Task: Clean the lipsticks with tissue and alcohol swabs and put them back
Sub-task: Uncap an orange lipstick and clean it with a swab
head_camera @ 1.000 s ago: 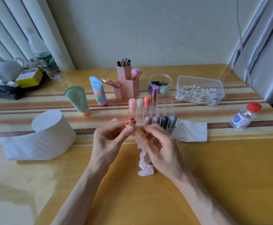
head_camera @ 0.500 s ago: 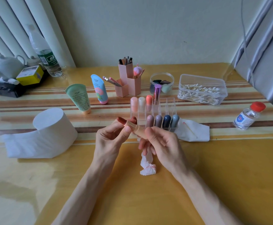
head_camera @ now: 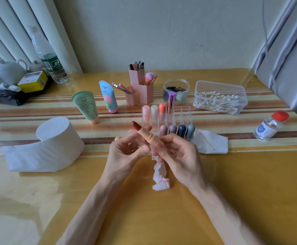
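Head view: lipstick (head_camera: 148, 138) is gripped by its peach tube in right hand (head_camera: 181, 156), dark red tip exposed, tilted up-left, just in front of clear organizer (head_camera: 183, 112). Left hand (head_camera: 126, 152) is curled beside the tube; hold cannot be told. Crumpled tissue (head_camera: 161, 177) is seen below the hands.

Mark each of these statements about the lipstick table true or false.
The right hand grips a peach lipstick with its red tip exposed. True.
The left hand holds the peach cap. True.
The alcohol bottle has a blue lid. False: the lid is red.
The swab box is empty. False: it is full of swabs.
The tissue roll lies right of the hands. False: it lies left.
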Demonstrator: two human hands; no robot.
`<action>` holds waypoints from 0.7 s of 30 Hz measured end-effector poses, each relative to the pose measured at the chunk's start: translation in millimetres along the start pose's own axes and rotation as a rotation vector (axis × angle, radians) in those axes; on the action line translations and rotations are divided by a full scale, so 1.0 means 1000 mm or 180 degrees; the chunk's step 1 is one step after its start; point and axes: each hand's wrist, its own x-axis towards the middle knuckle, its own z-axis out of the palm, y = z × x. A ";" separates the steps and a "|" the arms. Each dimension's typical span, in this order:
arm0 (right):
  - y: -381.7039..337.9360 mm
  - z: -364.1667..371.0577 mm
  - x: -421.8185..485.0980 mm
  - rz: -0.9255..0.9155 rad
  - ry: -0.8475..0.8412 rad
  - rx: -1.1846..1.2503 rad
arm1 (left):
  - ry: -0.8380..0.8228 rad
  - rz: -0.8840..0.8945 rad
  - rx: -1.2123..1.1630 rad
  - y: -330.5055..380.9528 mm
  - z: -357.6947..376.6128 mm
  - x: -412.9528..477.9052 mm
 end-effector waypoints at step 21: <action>0.000 -0.023 -0.006 -0.0281 -0.0706 -0.2694 | 0.0116 -0.0051 -0.0102 0.004 -0.005 -0.002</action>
